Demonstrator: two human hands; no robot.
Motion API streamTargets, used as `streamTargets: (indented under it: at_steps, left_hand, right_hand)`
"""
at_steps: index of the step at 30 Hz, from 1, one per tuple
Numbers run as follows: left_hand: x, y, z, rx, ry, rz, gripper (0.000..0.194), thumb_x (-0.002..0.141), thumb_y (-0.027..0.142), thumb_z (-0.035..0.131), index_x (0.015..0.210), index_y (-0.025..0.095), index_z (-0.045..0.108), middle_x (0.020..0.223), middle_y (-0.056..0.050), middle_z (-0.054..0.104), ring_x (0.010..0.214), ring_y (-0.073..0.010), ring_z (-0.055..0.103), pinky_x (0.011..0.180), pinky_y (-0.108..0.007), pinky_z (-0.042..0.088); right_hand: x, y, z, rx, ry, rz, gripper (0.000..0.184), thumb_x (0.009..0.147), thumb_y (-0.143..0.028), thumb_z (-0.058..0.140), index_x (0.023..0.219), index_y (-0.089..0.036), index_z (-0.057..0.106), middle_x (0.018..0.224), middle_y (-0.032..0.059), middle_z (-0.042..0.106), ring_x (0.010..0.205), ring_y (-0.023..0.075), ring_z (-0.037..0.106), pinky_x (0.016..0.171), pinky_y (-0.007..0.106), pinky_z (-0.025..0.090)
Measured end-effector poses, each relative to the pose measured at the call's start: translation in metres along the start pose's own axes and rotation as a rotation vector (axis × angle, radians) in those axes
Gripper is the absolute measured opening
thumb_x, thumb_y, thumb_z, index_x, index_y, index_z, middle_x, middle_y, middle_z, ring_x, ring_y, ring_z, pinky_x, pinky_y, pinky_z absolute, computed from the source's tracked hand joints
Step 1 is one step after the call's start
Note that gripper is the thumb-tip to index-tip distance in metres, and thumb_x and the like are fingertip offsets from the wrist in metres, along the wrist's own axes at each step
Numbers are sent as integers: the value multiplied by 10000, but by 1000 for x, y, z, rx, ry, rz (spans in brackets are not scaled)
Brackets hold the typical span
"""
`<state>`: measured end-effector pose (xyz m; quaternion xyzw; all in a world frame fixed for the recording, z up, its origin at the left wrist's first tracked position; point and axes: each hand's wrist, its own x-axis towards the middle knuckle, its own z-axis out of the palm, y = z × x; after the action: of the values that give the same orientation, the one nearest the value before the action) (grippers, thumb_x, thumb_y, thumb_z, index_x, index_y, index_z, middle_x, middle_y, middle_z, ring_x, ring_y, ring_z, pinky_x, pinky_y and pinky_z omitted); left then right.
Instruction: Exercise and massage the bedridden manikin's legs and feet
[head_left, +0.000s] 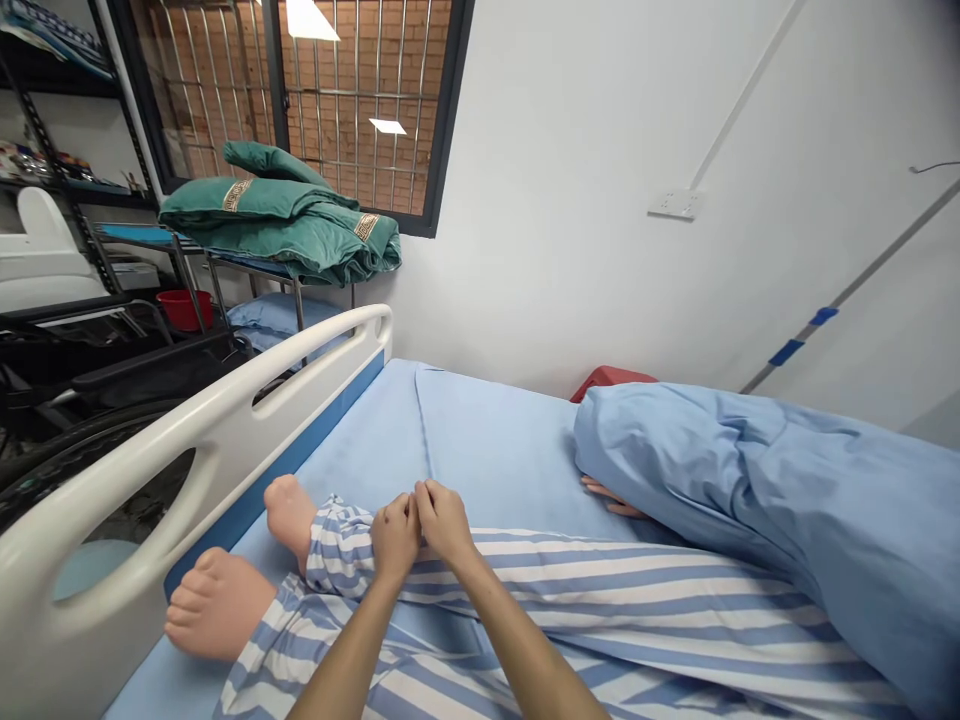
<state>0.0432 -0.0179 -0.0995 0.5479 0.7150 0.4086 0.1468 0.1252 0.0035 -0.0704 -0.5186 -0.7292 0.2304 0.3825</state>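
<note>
Both of my hands rest on a blue-and-white striped pyjama trouser leg (pixel 341 550) worn by a lifelike patient mannequin. My left hand (pixel 395 537) pinches the cloth just above the cuff, and my right hand (pixel 444 522) pinches it beside the left, fingertips nearly meeting. Two bare mannequin feet (pixel 217 605) lie by the bed rail, the upper foot (pixel 289 520) sticking out of the gripped cuff. A crumpled light blue blanket (pixel 750 490) covers the far side, with a mannequin hand (pixel 611 495) poking from under it.
A white bed side rail (pixel 225 430) runs along the left of the blue-sheeted mattress (pixel 487 440). Beyond it stand a black wheelchair (pixel 90 400), a metal cart with green quilts (pixel 277 215), a red basin (pixel 184 308) and a shelf. A red cushion (pixel 611 380) touches the wall.
</note>
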Motion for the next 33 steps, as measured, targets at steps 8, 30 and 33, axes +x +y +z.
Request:
streamTargets:
  at_steps: [8, 30, 33]
  left_hand:
    - [3, 10, -4, -4, -5, -42, 339, 833, 315, 357, 545, 190, 487, 569, -12, 574, 572, -121, 462, 575, -233, 267]
    - [-6, 32, 23, -139, -1, -6, 379, 840, 363, 316, 513, 192, 402, 486, 19, 475, 510, -105, 393, 549, -228, 265]
    - [-7, 31, 23, -134, -9, 2, 370, 836, 366, 320, 520, 194, 403, 494, 22, 472, 516, -104, 394, 564, -226, 274]
  right_hand:
    - [-12, 17, 9, 24, 111, 48, 352, 867, -344, 341, 557, -202, 429, 503, -13, 477, 495, 129, 400, 518, 265, 202]
    - [-4, 25, -24, 221, 82, 71, 359, 835, -363, 374, 518, -197, 356, 479, -48, 374, 491, 106, 341, 491, 233, 245]
    - [-10, 30, -24, 173, 108, 71, 356, 849, -360, 361, 533, -197, 363, 477, -50, 375, 485, 106, 343, 502, 238, 238]
